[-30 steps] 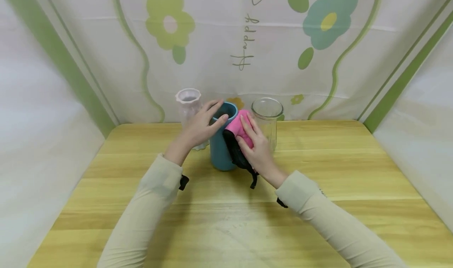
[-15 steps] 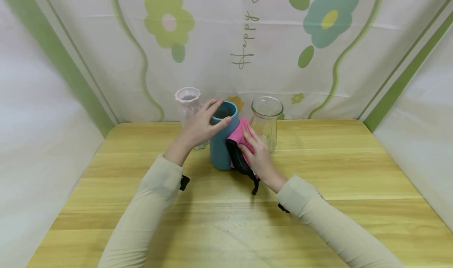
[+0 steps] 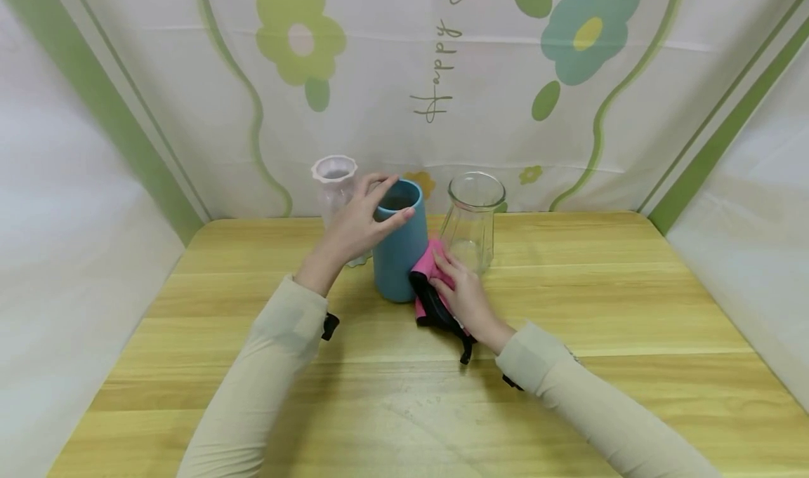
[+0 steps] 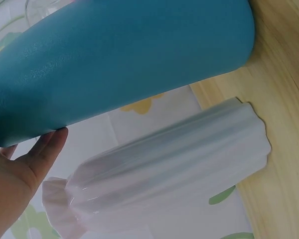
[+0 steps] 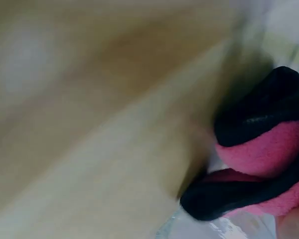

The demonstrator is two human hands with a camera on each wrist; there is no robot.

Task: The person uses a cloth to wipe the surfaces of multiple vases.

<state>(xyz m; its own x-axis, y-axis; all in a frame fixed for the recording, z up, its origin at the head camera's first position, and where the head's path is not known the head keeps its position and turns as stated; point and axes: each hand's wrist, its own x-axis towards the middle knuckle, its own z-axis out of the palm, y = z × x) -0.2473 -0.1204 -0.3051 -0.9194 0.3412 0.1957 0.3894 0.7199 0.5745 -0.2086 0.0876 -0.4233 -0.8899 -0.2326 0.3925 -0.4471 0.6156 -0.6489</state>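
A tall blue vase (image 3: 397, 264) stands upright on the table. At its top my left hand (image 3: 357, 229) grips the rim, thumb across the front and fingers at the left side. In the left wrist view the fingertips (image 4: 57, 137) press against the blue wall. My right hand (image 3: 466, 297) holds a folded pink cloth with black edging (image 3: 430, 264) against the vase's lower right side. The cloth's folds (image 5: 261, 154) fill the right of the right wrist view, where most of that hand is hidden.
A pale pink vase with a scalloped rim (image 3: 335, 169) stands close behind the left hand. Just right of the blue vase is a clear glass vase (image 3: 477, 204). All stand near the back edge of the wooden table (image 3: 600, 288), before a flower-printed cloth backdrop (image 3: 379, 64).
My right hand has slid the pink cloth down the right side of the blue vase, from near the rim to near the base. The left hand stays at the rim.
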